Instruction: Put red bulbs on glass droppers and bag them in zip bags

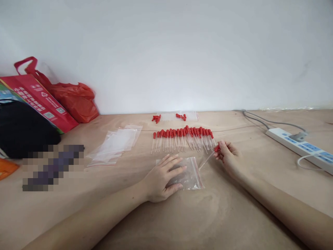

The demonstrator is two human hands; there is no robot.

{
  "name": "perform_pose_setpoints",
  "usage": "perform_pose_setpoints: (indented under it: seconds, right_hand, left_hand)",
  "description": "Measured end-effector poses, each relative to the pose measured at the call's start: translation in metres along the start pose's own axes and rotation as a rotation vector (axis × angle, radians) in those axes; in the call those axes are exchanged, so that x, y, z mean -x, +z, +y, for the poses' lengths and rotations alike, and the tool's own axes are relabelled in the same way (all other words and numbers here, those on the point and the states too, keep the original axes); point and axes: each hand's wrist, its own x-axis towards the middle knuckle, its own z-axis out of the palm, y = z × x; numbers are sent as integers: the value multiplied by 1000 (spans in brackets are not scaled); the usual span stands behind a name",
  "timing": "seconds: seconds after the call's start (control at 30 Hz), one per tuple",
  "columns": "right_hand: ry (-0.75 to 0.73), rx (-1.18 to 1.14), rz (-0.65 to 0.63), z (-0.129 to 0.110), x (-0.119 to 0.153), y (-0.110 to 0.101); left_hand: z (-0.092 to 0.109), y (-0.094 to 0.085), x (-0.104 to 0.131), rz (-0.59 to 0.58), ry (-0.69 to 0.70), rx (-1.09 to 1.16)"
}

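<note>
My left hand [165,178] lies with its fingers spread on a clear zip bag [191,175], covering the bag's left part. Between the fingertips of my right hand [229,156] is a glass dropper [207,160], pinched by its red rubber bulb. The dropper's thin tip points down and left, close to the right edge of the bag. Just beyond both hands runs a row of several droppers [182,139], side by side, red bulbs facing the wall.
Loose red bulbs [156,118] and a flat clear bag [168,116] lie near the wall. Zip bags [111,146] overlap at the left. Red bags [75,100] and a black bag [26,128] stand far left. A white power strip [299,146] with cables is at right.
</note>
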Motion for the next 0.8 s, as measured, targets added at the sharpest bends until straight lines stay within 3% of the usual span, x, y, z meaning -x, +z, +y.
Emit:
perform_pose_setpoints:
  seconds: [0.23, 0.47, 0.67, 0.8]
  right_hand:
    - [69, -59, -41, -4, 10, 4]
    - [277, -114, -238, -17, 30, 10]
    - [150, 191, -515, -14, 34, 11]
    - [137, 202, -625, -13, 34, 17]
  left_hand:
    - [-3, 4, 1, -9, -49, 58]
    - [-3, 5, 0, -48, -89, 66]
    - [-4, 6, 0, -22, -82, 81]
    - [-3, 7, 0, -15, -75, 95]
